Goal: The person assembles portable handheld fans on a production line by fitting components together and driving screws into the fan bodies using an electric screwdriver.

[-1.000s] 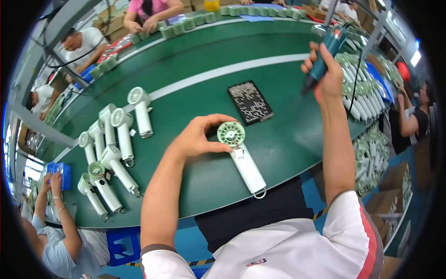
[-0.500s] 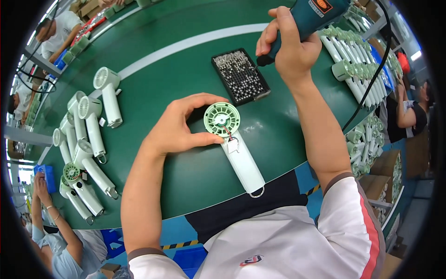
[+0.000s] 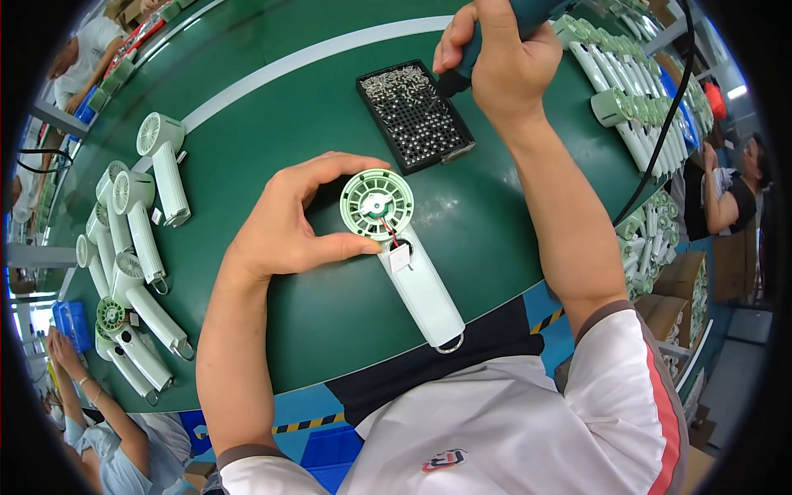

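On the green table, my left hand [image 3: 285, 219] has its thumb and fingers curled around the round head of a handheld fan [image 3: 425, 293]. The fan's head shows its open pale-green inside, with red and dark wires and a small white connector tab. Its white handle points toward me and ends in a metal ring. Up and to the right, my right hand [image 3: 516, 78] grips a teal electric screwdriver [image 3: 536, 11], partly cut off by the frame's top. The screwdriver's dark tip end is beside the right edge of a black screw tray [image 3: 429, 157] holding many small silver screws.
Several handheld fans [image 3: 169, 186] lie at the left of the table. Rows of more fans [image 3: 610, 66] are stacked at the right, with a black cable [image 3: 660, 148] hanging before them. Other people sit at both sides. A blue bin [image 3: 73, 324] stands at far left.
My view has shifted slightly, so table things appear further left. The fan's head looks a little larger. Both hands keep their holds, and the screwdriver tip remains beside the screw tray.
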A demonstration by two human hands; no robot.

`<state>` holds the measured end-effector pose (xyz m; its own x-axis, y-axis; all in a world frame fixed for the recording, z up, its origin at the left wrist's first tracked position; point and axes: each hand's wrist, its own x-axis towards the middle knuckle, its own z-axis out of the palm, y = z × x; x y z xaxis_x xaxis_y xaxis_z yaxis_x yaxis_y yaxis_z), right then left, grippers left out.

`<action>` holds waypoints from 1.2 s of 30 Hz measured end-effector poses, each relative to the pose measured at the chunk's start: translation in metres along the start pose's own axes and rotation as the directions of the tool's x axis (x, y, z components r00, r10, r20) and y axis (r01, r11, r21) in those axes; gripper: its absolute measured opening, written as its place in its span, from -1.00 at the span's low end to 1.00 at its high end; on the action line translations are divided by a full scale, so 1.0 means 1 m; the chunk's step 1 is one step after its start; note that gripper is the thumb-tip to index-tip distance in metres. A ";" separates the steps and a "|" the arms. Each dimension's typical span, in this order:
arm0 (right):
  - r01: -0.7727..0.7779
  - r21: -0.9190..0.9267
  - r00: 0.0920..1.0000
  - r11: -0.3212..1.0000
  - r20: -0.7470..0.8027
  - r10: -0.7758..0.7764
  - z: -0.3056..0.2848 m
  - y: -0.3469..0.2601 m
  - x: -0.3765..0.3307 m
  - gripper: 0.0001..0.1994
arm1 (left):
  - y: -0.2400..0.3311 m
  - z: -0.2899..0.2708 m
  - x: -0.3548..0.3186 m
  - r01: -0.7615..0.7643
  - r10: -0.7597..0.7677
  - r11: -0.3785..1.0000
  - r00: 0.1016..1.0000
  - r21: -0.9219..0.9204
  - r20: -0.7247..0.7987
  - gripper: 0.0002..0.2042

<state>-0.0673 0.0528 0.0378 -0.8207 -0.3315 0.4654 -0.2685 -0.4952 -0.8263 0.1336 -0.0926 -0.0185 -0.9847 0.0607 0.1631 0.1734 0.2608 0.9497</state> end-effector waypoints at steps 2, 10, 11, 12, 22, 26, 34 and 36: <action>0.033 -0.006 0.999 0.999 0.029 -0.033 -0.001 0.001 -0.001 -0.70 | 0.000 0.000 0.000 -0.013 0.013 1.000 1.000 0.009 -0.003 -0.26; 0.045 -0.032 0.997 0.998 0.057 -0.043 -0.004 0.005 0.000 -0.69 | 0.001 0.001 -0.001 -0.019 0.019 1.000 1.000 0.004 -0.003 -0.25; 0.057 -0.064 0.996 0.996 0.076 -0.052 -0.005 0.006 0.000 -0.69 | 0.001 0.001 -0.001 -0.016 0.016 1.000 1.000 0.000 0.001 -0.25; 0.057 -0.064 0.996 0.996 0.078 -0.052 -0.005 0.008 -0.001 -0.69 | 0.001 0.001 0.000 -0.016 0.016 1.000 1.000 0.000 -0.001 -0.25; 0.056 -0.088 0.994 0.995 0.101 -0.047 0.004 0.006 -0.005 -0.71 | 0.003 0.003 0.000 -0.069 0.070 0.997 0.996 0.033 -0.050 -0.34; 0.061 -0.060 0.996 0.996 0.072 -0.056 0.005 0.007 -0.003 -0.73 | 0.003 0.002 0.000 -0.066 0.068 0.996 0.997 0.052 -0.040 -0.34; 0.019 -0.057 1.000 0.998 0.012 -0.018 0.009 -0.007 -0.002 -0.73 | 0.003 -0.004 0.001 -0.016 0.018 0.996 1.000 0.088 -0.019 -0.30; 0.085 0.043 0.996 0.995 -0.007 -0.085 0.014 -0.019 -0.004 -0.72 | 0.004 -0.005 0.001 0.024 -0.026 0.995 1.000 0.097 0.012 -0.27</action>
<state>-0.0516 0.0528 0.0561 -0.7982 -0.2826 0.5320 -0.3157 -0.5558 -0.7690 0.1328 -0.0967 -0.0133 -0.9886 0.0658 0.1353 0.1499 0.3545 0.9230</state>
